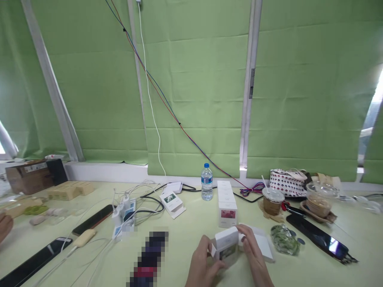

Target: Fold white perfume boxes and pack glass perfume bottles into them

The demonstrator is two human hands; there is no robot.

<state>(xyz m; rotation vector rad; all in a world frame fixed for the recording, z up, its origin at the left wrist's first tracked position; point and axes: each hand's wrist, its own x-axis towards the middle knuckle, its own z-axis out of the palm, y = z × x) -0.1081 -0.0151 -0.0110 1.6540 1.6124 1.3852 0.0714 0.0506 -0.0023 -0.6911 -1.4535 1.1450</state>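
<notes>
Near the front edge of the table, I hold a small white box (226,238) with a dark picture on its face. My left hand (206,261) grips its left side, where an end flap stands out. My right hand (250,251) has its fingers on the box's right end. Under and beside the right hand lies a flat white box or card (263,245), partly hidden. Just behind my hands stands a row of white boxes (227,203), the front one bearing a pink picture. Another white box (172,202) with an opened flap lies to the left.
A water bottle (206,182) stands at the back. To the right are an iced drink cup (273,201), a bag of greens (285,239) and a black phone (318,237). Cables, chargers (124,213) and phones spread leftward. Another person's hand (5,225) shows at the left edge.
</notes>
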